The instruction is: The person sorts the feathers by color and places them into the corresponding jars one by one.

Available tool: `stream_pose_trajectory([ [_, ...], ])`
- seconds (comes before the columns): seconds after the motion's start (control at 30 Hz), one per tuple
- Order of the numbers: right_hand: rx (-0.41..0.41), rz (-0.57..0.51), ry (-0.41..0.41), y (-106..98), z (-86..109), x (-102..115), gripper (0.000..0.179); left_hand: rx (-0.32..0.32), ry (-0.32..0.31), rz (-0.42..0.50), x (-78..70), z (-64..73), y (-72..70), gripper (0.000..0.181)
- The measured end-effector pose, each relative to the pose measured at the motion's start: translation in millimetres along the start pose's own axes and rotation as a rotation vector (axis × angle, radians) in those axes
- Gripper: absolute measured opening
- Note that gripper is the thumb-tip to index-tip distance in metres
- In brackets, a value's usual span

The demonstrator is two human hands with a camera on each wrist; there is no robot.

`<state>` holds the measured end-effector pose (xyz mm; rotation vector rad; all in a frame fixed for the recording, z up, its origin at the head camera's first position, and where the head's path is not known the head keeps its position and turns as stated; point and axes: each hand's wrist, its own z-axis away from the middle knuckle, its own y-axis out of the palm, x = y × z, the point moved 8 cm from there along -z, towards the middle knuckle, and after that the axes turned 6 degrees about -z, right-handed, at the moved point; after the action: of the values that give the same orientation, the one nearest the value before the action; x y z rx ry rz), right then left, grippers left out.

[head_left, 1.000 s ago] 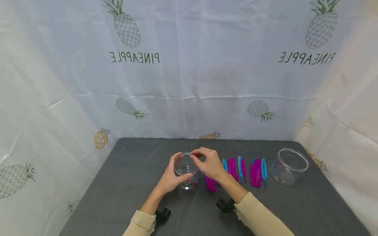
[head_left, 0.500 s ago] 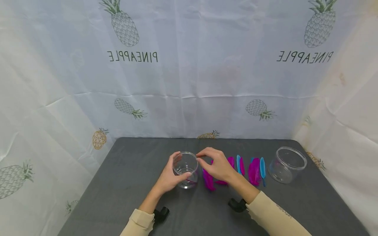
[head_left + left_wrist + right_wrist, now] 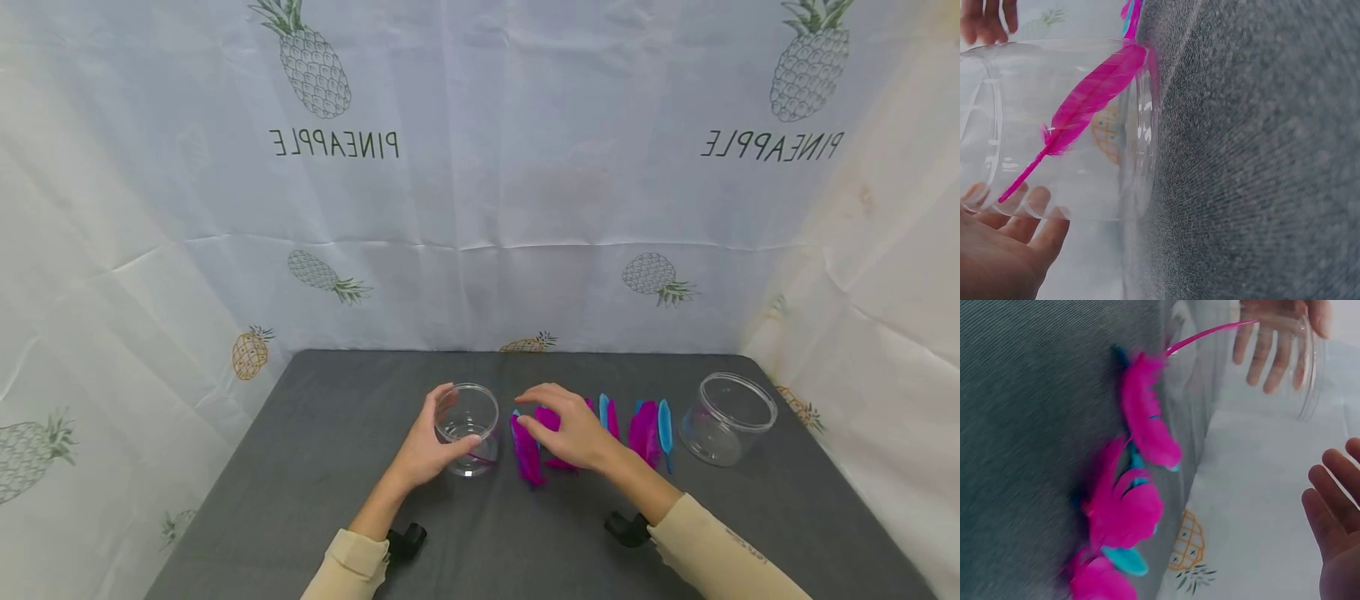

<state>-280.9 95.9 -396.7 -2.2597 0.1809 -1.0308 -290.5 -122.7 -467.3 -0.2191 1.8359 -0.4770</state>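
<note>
In the head view, my left hand grips a clear round jar from its left side, thumb in front and fingers behind. The jar stands upright on the table with its mouth uncovered. Inside it leans a single magenta feather, quill end up, clearest in the left wrist view. My right hand hovers just right of the jar, fingers loosely bent and holding nothing. Below and beside that hand lie magenta feathers and blue feathers, partly overlapping; the hand hides some of them in the head view.
A second clear jar stands at the right of the dark grey table. Between it and my right hand lie another magenta feather and a blue feather. A pineapple-print curtain hangs behind the table.
My right hand has moved away from the jar's rim to the right, over the feathers, and its fingers have parted. My left hand keeps its grip on the jar.
</note>
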Motion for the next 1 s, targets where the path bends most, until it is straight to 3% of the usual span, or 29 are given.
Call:
stream_pose_trajectory([
  [0.67,0.063,0.068,0.111,-15.6,37.8,-31.2,0.038,0.021,0.01,-0.014,2.6,0.8,-1.0,0.094],
  [1.0,0.127,0.043,0.131,-5.4,51.7,-37.5,0.049,0.014,0.015,-0.007,2.2,1.6,-0.2,0.091],
])
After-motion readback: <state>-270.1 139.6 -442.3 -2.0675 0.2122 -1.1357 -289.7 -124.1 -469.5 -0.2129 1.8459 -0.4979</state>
